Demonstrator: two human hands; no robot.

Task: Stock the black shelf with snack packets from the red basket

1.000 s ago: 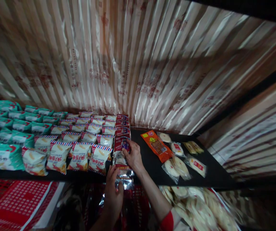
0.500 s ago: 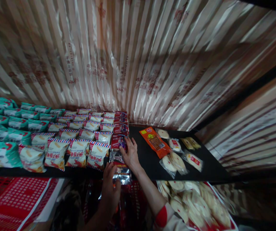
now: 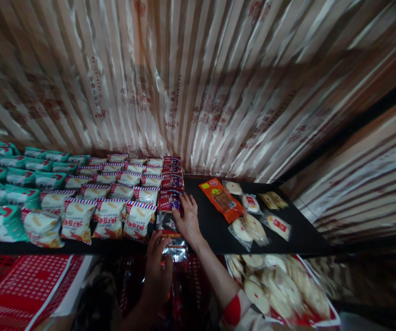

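A black shelf (image 3: 215, 230) carries rows of snack packets. My right hand (image 3: 186, 219) lies flat with fingers spread on a dark red packet (image 3: 170, 201) at the front of a column of like packets. My left hand (image 3: 158, 264) pinches the shiny clear end of the nearest red packet (image 3: 174, 246), which overhangs the shelf's front edge. White packets with red and blue trim (image 3: 140, 220) lie just left of the red column.
Green packets (image 3: 9, 197) fill the shelf's left end. An orange packet (image 3: 221, 200) and clear bags of round cakes (image 3: 249, 228) lie to the right. Below the shelf sit a bag of pale cakes (image 3: 280, 289) and a red and white carton (image 3: 21, 285). Striped foil (image 3: 198, 82) hangs behind.
My right hand has slid a little further back along the red column. The left hand keeps its hold at the shelf's edge. The view has tilted slightly.
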